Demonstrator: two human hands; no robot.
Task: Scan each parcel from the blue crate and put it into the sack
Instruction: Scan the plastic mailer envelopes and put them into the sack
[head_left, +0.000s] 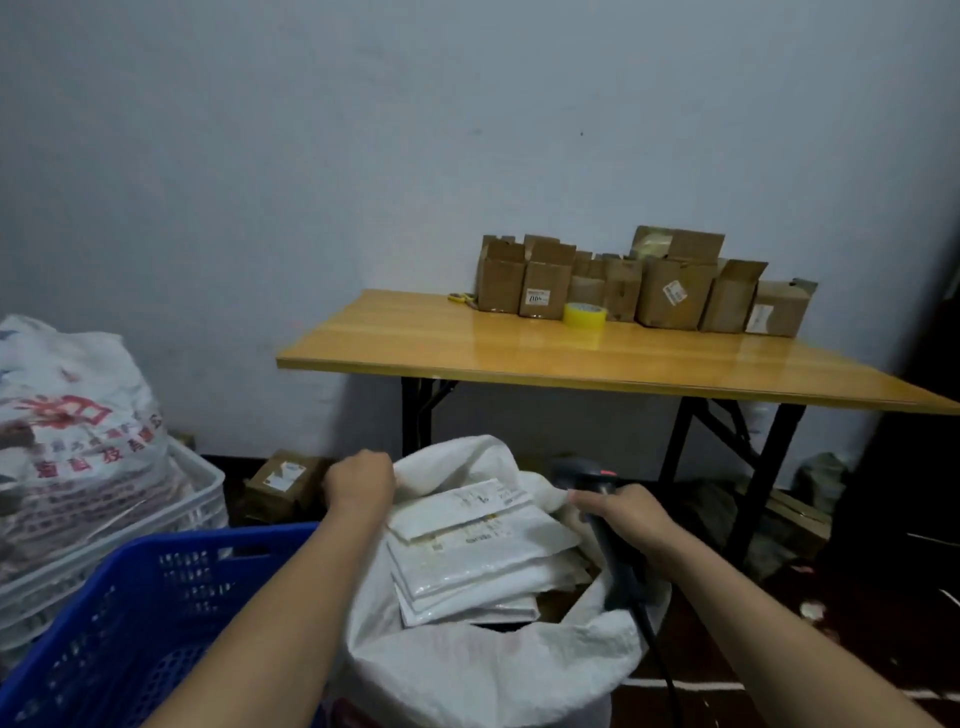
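The step in hand looks like the sack end of the cycle, not the scanning. The left hand (361, 480) has its fingers curled over the far left rim of the white woven sack (467, 670) and holds the mouth open. The right hand (626, 512) is at the opposite rim with its fingers wrapped round the handle of the dark scanner (618, 566), whose cable trails down the sack's side. White flat parcels (467, 545) lie stacked inside the sack, labels up, the top one tilted against the back fold. The blue crate (130, 623) stands just beside the sack on the left, and no parcel shows in the part of it that is visible (the near floor of it is hidden by the forearm). The next move, I judge, calls for the left hand to let go of the rim and reach into the crate for another parcel, if any remain there, while the scanner is turned towards its label. Behind, cardboard boxes (670, 293) and a tape roll (584, 314) sit on the worktop (519, 353).
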